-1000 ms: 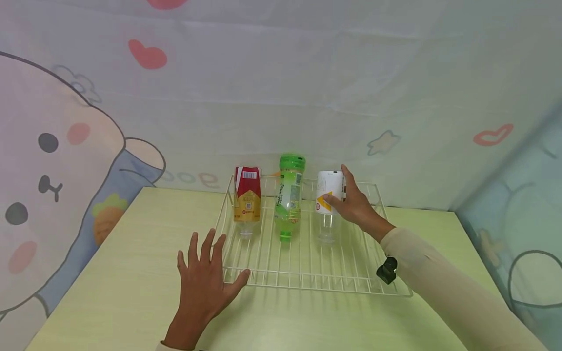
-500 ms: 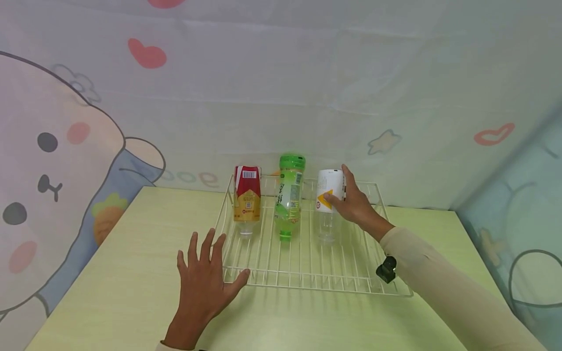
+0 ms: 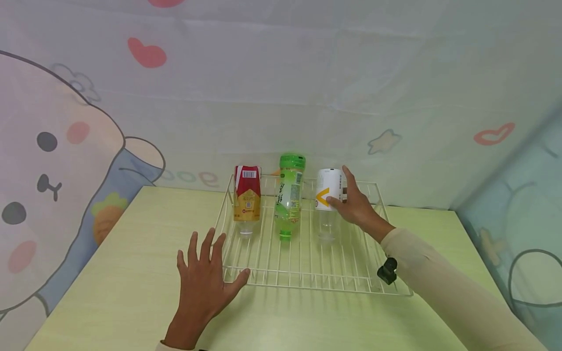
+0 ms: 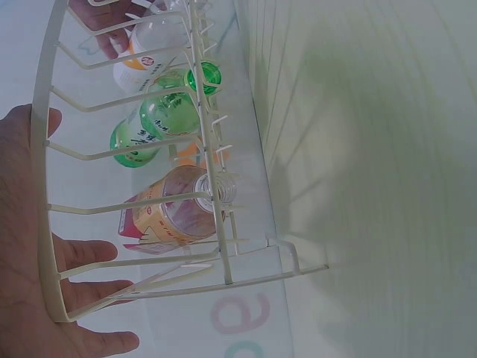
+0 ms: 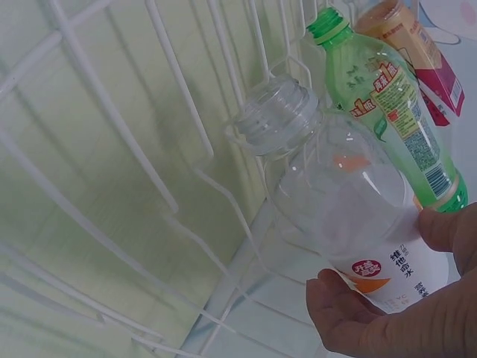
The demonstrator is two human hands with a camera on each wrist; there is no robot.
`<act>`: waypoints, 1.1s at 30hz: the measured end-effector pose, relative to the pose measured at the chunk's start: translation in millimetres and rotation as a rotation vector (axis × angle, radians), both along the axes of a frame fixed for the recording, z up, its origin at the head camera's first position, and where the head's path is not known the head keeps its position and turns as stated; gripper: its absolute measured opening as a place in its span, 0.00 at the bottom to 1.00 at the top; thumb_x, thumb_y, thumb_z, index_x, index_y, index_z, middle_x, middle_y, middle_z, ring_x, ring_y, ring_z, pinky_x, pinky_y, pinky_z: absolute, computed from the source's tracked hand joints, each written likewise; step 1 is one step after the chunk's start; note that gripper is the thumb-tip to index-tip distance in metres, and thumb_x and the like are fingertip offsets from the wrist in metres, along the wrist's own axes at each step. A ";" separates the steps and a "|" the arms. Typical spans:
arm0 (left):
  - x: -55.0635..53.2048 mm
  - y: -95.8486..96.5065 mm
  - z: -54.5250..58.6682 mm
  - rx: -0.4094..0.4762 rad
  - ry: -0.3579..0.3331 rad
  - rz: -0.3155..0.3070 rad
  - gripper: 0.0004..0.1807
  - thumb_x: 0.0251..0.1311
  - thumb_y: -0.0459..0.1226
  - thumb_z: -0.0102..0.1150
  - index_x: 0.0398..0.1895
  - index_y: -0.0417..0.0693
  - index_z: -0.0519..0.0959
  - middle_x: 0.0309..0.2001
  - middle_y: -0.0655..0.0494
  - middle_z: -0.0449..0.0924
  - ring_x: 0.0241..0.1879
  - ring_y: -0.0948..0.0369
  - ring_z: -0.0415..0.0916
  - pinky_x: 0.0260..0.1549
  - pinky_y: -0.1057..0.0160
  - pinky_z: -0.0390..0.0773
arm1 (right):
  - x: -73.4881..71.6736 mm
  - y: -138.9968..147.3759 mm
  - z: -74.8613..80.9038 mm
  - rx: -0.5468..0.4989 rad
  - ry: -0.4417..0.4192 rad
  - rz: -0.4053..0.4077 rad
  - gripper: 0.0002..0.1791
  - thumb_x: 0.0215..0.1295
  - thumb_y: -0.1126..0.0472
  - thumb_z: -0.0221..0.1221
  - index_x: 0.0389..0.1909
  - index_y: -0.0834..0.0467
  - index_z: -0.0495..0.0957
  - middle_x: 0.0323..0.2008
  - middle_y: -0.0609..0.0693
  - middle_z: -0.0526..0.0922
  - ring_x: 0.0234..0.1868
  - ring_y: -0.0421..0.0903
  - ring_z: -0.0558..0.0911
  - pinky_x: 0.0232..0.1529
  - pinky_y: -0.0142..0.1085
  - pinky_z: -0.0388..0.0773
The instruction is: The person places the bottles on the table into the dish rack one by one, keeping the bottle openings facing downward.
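Note:
My right hand (image 3: pixel 356 204) grips a clear bottle with a white label (image 3: pixel 330 183), its thumb across a yellow mark. The bottle's clear neck (image 5: pixel 277 112) points down and toward me. On the white wire rack (image 3: pixel 307 288), a green bottle (image 3: pixel 289 197) with its capped end down is in the middle. A clear bottle with a red and gold label (image 3: pixel 247 195) stands to its left, also neck down. My left hand (image 3: pixel 203 280) is spread at the rack's front left corner, fingers straight, thumb beside the front rail.
The rack sits on a pale yellow-green table (image 3: pixel 118 287). Behind it hangs a printed cloth backdrop (image 3: pixel 281 73), close to the bottles. A small black device (image 3: pixel 387 271) is on the right sleeve.
The white-labelled bottle has turned a little in my right hand, so its yellow mark shows differently, and it stands slightly higher in view. My left hand and the other bottles have stayed put.

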State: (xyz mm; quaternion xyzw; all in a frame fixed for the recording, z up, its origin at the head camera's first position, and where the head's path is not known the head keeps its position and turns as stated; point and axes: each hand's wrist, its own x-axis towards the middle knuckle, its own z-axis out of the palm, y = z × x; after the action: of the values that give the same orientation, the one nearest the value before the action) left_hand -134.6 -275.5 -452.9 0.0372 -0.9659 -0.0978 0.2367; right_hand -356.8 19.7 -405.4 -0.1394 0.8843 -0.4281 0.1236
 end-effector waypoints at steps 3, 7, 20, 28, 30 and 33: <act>0.3 -0.1 0.1 -0.001 -0.009 0.001 0.48 0.47 0.63 0.62 0.66 0.42 0.69 0.70 0.39 0.63 0.71 0.34 0.52 0.55 0.21 0.54 | 0.6 0.4 -0.9 0.001 -0.002 -0.002 0.53 0.74 0.56 0.57 0.79 0.46 0.24 0.67 0.70 0.63 0.60 0.68 0.75 0.55 0.57 0.75; 0.4 -2.5 0.2 -0.003 -0.006 -0.004 0.48 0.47 0.63 0.62 0.66 0.41 0.69 0.70 0.39 0.63 0.70 0.34 0.52 0.55 0.21 0.54 | 2.2 1.0 -1.2 0.002 0.001 0.002 0.52 0.74 0.55 0.57 0.79 0.46 0.24 0.68 0.70 0.63 0.60 0.67 0.76 0.55 0.57 0.75; -0.9 -11.6 -3.0 0.001 0.000 -0.008 0.48 0.47 0.64 0.61 0.66 0.41 0.69 0.70 0.40 0.63 0.71 0.34 0.51 0.55 0.22 0.54 | 4.8 -0.3 1.8 0.015 0.054 -0.014 0.50 0.73 0.51 0.57 0.80 0.45 0.29 0.70 0.70 0.61 0.62 0.67 0.74 0.55 0.60 0.74; -0.8 -15.0 -6.4 0.000 -0.002 -0.005 0.48 0.47 0.63 0.61 0.65 0.41 0.70 0.69 0.40 0.64 0.70 0.34 0.52 0.54 0.22 0.55 | 9.9 5.0 2.7 0.028 0.116 -0.025 0.50 0.72 0.50 0.58 0.80 0.49 0.31 0.72 0.71 0.58 0.64 0.71 0.71 0.58 0.62 0.70; -1.7 -16.4 -7.3 0.000 -0.001 -0.006 0.48 0.47 0.63 0.61 0.65 0.41 0.70 0.69 0.39 0.64 0.70 0.34 0.52 0.54 0.22 0.55 | 10.4 5.8 4.1 0.032 0.128 -0.025 0.50 0.72 0.49 0.58 0.80 0.49 0.31 0.72 0.71 0.57 0.64 0.71 0.70 0.58 0.63 0.70; -2.3 -18.6 -7.4 -0.001 -0.003 -0.001 0.48 0.47 0.63 0.61 0.65 0.40 0.70 0.69 0.39 0.64 0.70 0.34 0.52 0.54 0.21 0.55 | 10.0 4.7 7.2 0.041 0.143 -0.018 0.50 0.72 0.48 0.57 0.80 0.49 0.32 0.72 0.70 0.57 0.66 0.70 0.68 0.59 0.63 0.68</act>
State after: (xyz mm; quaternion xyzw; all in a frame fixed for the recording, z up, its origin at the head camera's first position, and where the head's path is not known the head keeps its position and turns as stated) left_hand -136.9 -294.1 -460.3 0.0367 -0.9663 -0.0976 0.2353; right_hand -346.8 24.5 -398.2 -0.1591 0.9006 -0.4001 0.0589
